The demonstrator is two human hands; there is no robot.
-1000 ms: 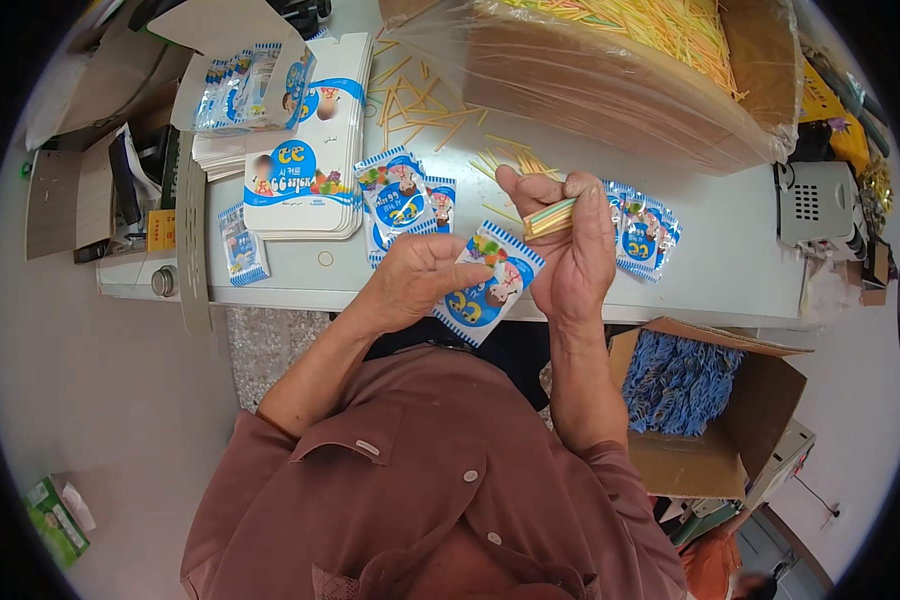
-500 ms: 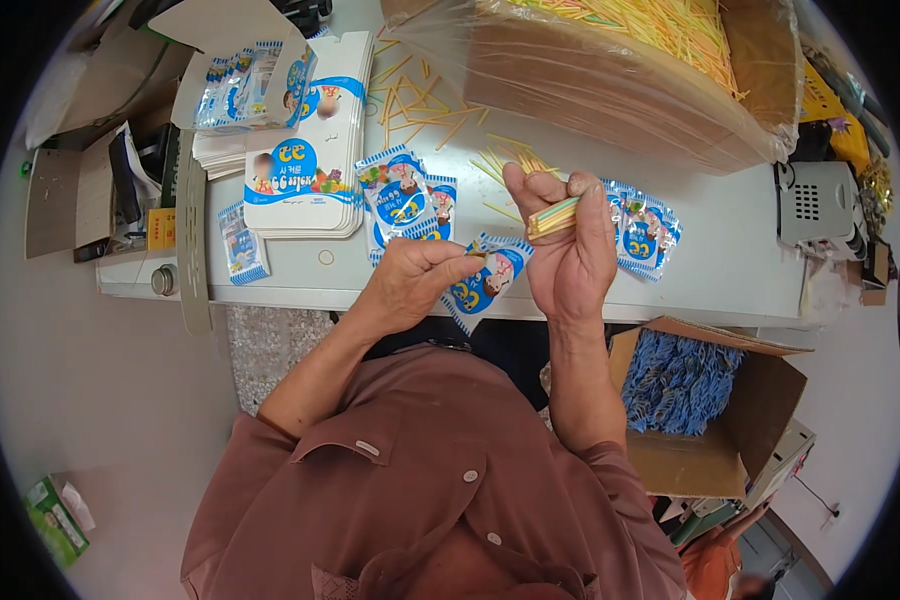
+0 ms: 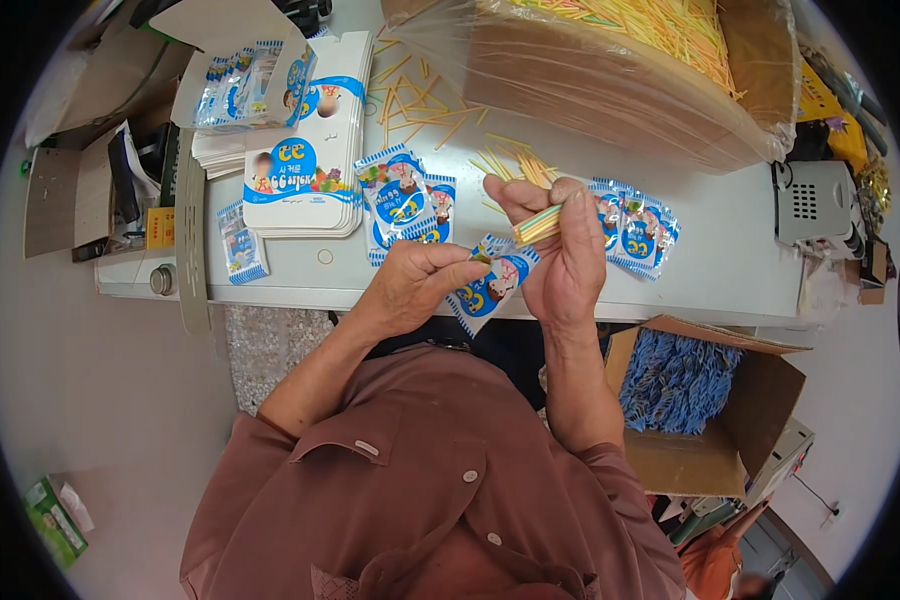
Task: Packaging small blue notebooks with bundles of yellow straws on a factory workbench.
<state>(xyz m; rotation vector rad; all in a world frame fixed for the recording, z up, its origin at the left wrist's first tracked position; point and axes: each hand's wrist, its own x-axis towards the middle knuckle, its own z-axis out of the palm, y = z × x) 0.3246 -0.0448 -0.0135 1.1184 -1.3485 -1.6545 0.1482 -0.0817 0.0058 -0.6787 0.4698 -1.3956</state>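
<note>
My left hand (image 3: 410,285) pinches a small blue-and-white plastic packet (image 3: 492,284) by its upper left side, above the table's near edge. In my right hand (image 3: 565,255) is a short bundle of thin yellow, pink and green sticks (image 3: 540,226), gripped between thumb and fingers. The bundle's lower left end is right at the packet's upper edge; I cannot tell whether it is inside. Several similar packets (image 3: 396,195) lie beyond my left hand, and more packets (image 3: 642,235) lie right of my right hand. Loose sticks (image 3: 522,165) are on the table just past my right fingers.
A large plastic-lined carton (image 3: 610,100) of coloured sticks stands at the back. Printed flat cartons (image 3: 305,200) are stacked at left, beside an open display box (image 3: 245,85) of packets. A cardboard box (image 3: 770,410) of blue packets sits below the table at right. More sticks (image 3: 410,110) lie scattered.
My right hand has moved slightly left and down, bringing the stick bundle closer to the packet's upper edge. The packet has tilted a little; my left hand keeps its pinch.
</note>
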